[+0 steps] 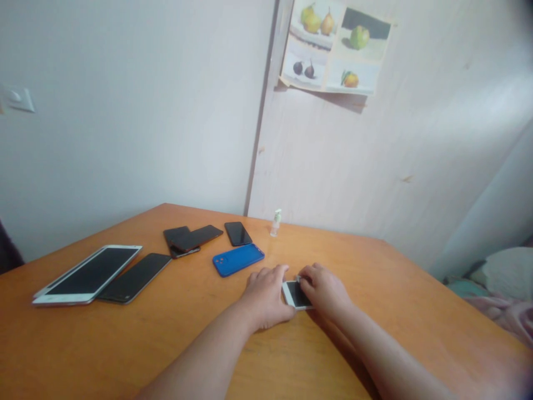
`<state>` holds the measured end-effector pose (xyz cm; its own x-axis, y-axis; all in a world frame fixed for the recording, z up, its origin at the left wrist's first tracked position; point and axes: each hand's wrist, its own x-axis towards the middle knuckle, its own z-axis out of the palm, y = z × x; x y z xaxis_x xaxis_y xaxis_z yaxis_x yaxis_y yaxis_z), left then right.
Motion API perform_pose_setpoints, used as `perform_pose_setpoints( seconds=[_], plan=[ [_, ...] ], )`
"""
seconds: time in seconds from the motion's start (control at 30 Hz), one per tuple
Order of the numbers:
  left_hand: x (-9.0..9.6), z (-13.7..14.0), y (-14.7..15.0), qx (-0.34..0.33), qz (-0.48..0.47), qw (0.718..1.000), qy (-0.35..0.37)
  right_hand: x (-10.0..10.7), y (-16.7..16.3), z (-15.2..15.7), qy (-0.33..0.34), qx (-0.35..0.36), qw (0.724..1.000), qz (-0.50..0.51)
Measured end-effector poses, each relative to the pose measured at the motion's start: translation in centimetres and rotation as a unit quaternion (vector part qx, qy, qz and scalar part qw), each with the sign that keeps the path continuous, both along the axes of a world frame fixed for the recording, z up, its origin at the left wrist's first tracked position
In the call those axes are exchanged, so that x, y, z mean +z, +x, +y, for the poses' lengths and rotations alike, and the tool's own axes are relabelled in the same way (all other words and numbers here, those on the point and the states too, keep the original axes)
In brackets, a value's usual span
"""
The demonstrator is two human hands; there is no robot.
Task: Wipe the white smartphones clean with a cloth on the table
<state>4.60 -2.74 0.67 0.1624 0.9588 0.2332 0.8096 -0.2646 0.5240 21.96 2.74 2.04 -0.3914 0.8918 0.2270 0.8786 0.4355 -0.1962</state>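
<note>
A white smartphone with a dark screen lies face up on the wooden table, between my two hands. My left hand grips its left side, thumb at the near corner and fingers toward the far end. Over the phone's right part is my right hand, fingers bent and pressed together on the screen. A small whitish bit shows at its fingertips; what it is I cannot make out. The right hand covers the phone's right edge. Just beyond the left hand lies a blue phone case.
A small clear spray bottle stands near the back edge of the table. Behind the case lies a black phone. Two dark phones overlap farther left. A white tablet and a large dark phone lie at the left.
</note>
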Motion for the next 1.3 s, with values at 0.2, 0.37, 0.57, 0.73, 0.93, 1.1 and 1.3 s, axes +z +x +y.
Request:
perform_pose_setpoints(
  seconds=[0.2, 0.37, 0.57, 0.73, 0.93, 1.1, 1.3],
  plan=[
    [0.3, -0.5, 0.6, 0.003, -0.012, 1.000, -0.012, 0.0, -0.3, -0.5, -0.010, 0.062, 0.998, 0.014],
    [0.0, -0.3, 0.5, 0.003, -0.004, 1.000, -0.018, 0.3, 0.6, -0.5, -0.022, 0.008, 0.999, 0.021],
    [0.0, -0.2, 0.3, 0.002, -0.012, 1.000, -0.025, 0.3, 0.0, -1.2, -0.033, 0.083, 0.995, 0.041],
    [0.1, -0.2, 0.2, 0.003, -0.013, 0.999, -0.030, 0.8, 1.0, -0.5, -0.025, -0.026, 0.999, -0.001],
    [0.1, -0.1, 0.1, -0.002, -0.005, 1.000, -0.029, 0.7, 0.5, -1.3, -0.034, 0.076, 0.996, 0.032],
    [0.3, -0.1, -0.1, -0.009, -0.002, 1.000, -0.029, 1.7, 2.8, 0.5, -0.042, -0.093, 0.994, -0.030],
    [0.4, -0.1, -0.2, -0.012, -0.005, 1.000, -0.027, 1.6, 3.6, 1.2, -0.063, -0.023, 0.998, -0.008]
  ],
)
